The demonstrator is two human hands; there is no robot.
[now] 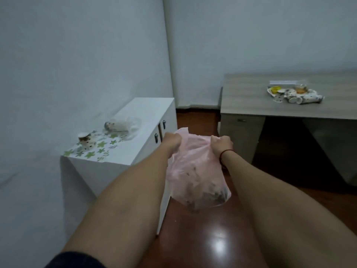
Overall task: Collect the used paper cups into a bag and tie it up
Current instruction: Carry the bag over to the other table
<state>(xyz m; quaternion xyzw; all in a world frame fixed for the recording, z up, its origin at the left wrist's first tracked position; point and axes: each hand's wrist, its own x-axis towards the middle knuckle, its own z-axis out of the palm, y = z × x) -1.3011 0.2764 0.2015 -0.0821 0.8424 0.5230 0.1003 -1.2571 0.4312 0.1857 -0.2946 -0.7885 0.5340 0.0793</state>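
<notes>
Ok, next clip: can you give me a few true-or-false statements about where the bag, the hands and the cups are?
1. The left hand and the right hand both grip the top of the pink translucent plastic bag. True.
2. The bag rests on the grey wooden desk. False: it hangs above the reddish-brown floor.
3. A patterned paper cup stands upright on the white cabinet. True.
4. The desk holds no cups. False: a pile of patterned cups lies on it.
5. The red string is on the left wrist. False: it is on the right wrist.
</notes>
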